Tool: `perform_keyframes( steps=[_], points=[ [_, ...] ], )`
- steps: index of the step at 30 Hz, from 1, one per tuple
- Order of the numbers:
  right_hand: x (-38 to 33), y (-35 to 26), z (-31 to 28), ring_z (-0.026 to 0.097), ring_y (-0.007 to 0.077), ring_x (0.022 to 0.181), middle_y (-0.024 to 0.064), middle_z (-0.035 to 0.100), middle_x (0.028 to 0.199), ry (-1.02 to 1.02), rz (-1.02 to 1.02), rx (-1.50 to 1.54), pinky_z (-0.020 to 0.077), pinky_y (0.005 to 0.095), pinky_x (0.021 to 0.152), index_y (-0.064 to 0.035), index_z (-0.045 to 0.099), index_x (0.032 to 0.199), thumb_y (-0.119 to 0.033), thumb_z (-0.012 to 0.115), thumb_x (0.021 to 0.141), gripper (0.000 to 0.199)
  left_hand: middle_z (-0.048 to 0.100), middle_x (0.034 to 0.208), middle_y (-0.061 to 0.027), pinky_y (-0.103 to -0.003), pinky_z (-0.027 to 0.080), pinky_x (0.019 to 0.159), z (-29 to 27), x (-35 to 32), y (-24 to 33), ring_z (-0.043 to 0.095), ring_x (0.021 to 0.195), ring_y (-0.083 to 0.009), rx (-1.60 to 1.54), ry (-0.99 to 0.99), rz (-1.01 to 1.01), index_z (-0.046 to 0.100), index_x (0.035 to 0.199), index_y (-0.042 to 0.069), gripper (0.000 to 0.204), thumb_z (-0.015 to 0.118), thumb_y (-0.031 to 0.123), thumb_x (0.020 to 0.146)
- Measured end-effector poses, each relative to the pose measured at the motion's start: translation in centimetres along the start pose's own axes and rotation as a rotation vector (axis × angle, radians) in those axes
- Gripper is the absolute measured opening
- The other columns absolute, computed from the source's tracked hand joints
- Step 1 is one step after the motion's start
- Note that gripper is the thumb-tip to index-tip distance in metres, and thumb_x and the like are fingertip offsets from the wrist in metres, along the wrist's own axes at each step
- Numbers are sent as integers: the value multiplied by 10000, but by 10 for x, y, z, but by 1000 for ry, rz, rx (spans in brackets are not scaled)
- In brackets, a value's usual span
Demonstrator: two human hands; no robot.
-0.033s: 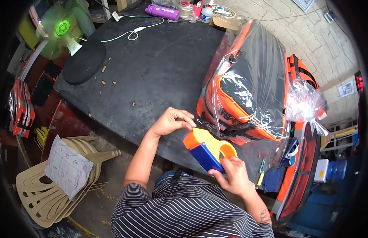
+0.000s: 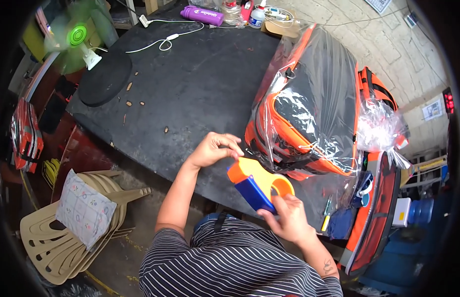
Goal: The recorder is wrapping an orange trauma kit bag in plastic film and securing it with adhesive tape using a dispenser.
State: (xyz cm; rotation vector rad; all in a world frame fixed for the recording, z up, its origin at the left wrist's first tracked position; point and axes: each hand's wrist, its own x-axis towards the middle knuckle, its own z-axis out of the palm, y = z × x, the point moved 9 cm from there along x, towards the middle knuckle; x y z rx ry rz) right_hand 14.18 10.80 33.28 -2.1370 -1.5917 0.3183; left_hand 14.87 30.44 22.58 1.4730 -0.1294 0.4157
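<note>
My right hand (image 2: 290,219) grips a tape dispenser (image 2: 259,177) with an orange body and a blue side, held above the near edge of the black table (image 2: 190,94). At the dispenser's front end, the fingers of my left hand (image 2: 216,150) are pinched together; whatever is between them is too small to make out. Just beyond the dispenser stands a large black and orange bag (image 2: 314,99) wrapped in clear plastic. Loose plastic from the wrapping lies to the right of the dispenser.
Several small brown bits (image 2: 129,103) lie on the table's left part, near a round black disc (image 2: 105,79) and a running green fan (image 2: 77,35). A purple bottle (image 2: 202,16) and white cable (image 2: 173,36) lie at the back. Stacked beige chairs (image 2: 44,235) stand left; a yellow marker (image 2: 325,222) lies right.
Both hands and the tape dispenser have shifted very slightly to the left. The wrapped bag has not moved.
</note>
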Motion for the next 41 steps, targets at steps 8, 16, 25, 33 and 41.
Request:
perform_keyframes(
  steps=[8,16,25,33,41],
  points=[
    [18,-7,15,523,319,449,115,502,493,117,63,-182,422,400,526,-39,485,762,-229,691,800,283,686,706,-42,-333,450,833,-74,55,-53,597,774,-131,89,259,33,719,747,38,47,681,65,751],
    [-12,30,-12,538,307,454,101,515,499,131,230,-319,427,386,553,-47,478,768,-216,674,806,262,627,774,-25,-359,445,834,-13,84,-30,575,855,-201,643,454,143,641,997,112,375,777,238,670],
    [-36,37,-1,534,340,517,133,526,540,129,184,-235,429,418,576,-32,490,781,-227,684,799,276,369,677,68,-208,281,533,42,66,-61,331,599,-41,-262,443,77,456,750,109,320,402,303,999],
    [-48,22,13,554,297,498,99,530,534,52,70,-268,415,379,596,-46,477,791,-214,656,809,247,605,957,-149,-363,445,817,5,67,-92,573,931,-270,539,508,45,591,1023,10,213,486,163,920],
    [-58,31,-8,594,322,517,136,572,561,156,192,-206,483,406,589,-7,494,838,-246,643,811,283,512,1252,-164,-363,359,998,151,-82,-72,510,1166,-262,429,641,275,422,1346,59,731,602,541,827]
  ],
)
